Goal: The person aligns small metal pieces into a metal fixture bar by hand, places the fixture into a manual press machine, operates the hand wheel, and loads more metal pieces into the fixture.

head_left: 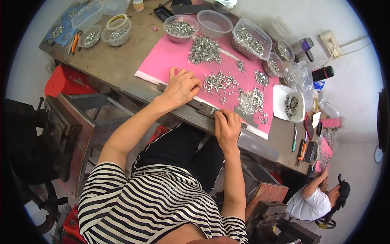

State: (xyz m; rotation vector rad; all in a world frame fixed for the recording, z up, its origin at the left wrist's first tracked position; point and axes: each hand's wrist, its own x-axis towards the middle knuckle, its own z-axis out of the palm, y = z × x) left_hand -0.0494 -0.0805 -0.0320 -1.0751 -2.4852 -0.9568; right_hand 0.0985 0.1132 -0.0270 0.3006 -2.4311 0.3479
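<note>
A long narrow metal fixture (202, 107) runs along the front edge of the table, with a small block on it near its middle. My left hand (180, 88) rests over its left part, at the edge of the pink mat (162, 61), fingers curled in; what they hold, if anything, is hidden. On the right, my right hand (228, 127) presses bent fingertips together at the fixture, beside the small block; I cannot make out anything between them. Beyond my hands lie loose small metal pieces (219, 82), a larger heap (204, 50) and a pile of thin silvery pieces (250, 101).
Clear plastic tubs of metal pieces (180, 28) line the far side, beside a bare-looking round tub (214, 24). A white tray (277, 106) stands right. Orange-handled pliers (74, 42) lie left, a green-handled tool (293, 140) right. Another person (313, 199) sits at the far right.
</note>
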